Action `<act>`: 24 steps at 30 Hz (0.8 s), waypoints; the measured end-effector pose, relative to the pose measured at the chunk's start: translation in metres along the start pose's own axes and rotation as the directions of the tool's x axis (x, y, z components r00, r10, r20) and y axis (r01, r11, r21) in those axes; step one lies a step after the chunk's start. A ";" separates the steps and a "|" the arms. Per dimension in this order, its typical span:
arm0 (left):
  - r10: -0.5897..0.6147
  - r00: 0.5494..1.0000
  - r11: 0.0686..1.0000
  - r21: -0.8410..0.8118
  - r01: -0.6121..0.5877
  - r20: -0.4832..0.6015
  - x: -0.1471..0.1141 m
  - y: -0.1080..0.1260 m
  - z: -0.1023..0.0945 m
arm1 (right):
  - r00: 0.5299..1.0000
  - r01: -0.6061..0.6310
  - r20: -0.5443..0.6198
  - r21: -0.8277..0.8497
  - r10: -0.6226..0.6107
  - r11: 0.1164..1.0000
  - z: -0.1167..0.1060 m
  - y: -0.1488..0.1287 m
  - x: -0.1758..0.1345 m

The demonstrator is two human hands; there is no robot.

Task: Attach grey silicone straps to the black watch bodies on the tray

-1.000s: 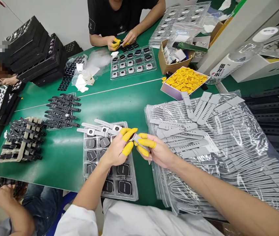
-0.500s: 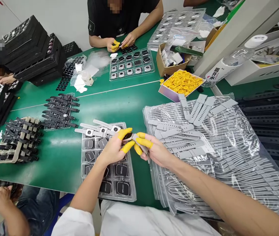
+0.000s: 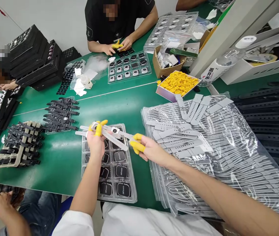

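My left hand [image 3: 96, 141], in yellow finger cots, is closed around a smartwatch [image 3: 94, 126] over the tray's upper left. A long light grey strap [image 3: 116, 141] runs down to the right from that hand. My right hand [image 3: 146, 147], also in yellow cots, pinches the end of another grey strap [image 3: 127, 135]. This strap reaches left towards a watch [image 3: 115, 130] lying face down on the tray; whether they are joined I cannot tell. Beneath both hands, the clear plastic tray [image 3: 135, 193] holds several watches with black faces.
On the right lies a plastic bag of grey straps [image 3: 228, 157], loose straps on top. Behind it stand a box of yellow finger cots [image 3: 179, 83] and a water bottle [image 3: 224, 64]. Black-strapped watches [image 3: 18, 144] sit at left. A co-worker's hands [image 3: 119, 47] work across the table.
My left hand has moved left and up with the watch, away from my right hand. Its grey strap now shows stretched out. My right hand has shifted slightly and holds a strap end.
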State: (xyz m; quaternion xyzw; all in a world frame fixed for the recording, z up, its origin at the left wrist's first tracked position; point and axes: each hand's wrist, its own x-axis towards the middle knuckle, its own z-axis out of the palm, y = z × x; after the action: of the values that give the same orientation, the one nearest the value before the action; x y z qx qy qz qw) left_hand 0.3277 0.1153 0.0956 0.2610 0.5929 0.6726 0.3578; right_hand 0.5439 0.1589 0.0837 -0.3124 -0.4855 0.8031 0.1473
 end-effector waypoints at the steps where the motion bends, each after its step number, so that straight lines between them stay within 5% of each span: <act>1: -0.034 0.994 0.998 0.059 0.029 0.102 -0.004 -0.004 0.002 | 0.998 0.057 -0.035 0.030 -0.056 0.998 0.000 0.000 0.000; 3: -0.053 0.940 0.977 0.210 -0.021 0.338 -0.016 -0.013 0.008 | 0.992 0.123 -0.047 0.093 -0.119 0.988 0.001 -0.001 0.000; 6: 0.072 0.781 0.858 0.361 -0.365 0.620 -0.031 -0.021 0.017 | 0.996 0.088 0.016 0.147 -0.091 0.985 0.004 -0.001 -0.002; 10: 0.160 0.621 0.718 0.341 -0.607 0.768 -0.034 -0.020 0.015 | 0.994 -0.019 0.105 0.174 0.001 0.985 0.004 -0.001 -0.004; 24: 0.188 0.595 0.648 0.356 -0.673 0.782 -0.034 -0.014 0.013 | 0.994 -0.080 0.102 0.390 0.043 0.918 0.001 -0.002 -0.001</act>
State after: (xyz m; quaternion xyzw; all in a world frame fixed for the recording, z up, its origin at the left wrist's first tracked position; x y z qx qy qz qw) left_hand 0.3604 0.0970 0.0868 0.7360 0.5144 0.3592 0.2543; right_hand 0.5441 0.1581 0.0862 -0.2547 -0.3106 0.9018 0.1593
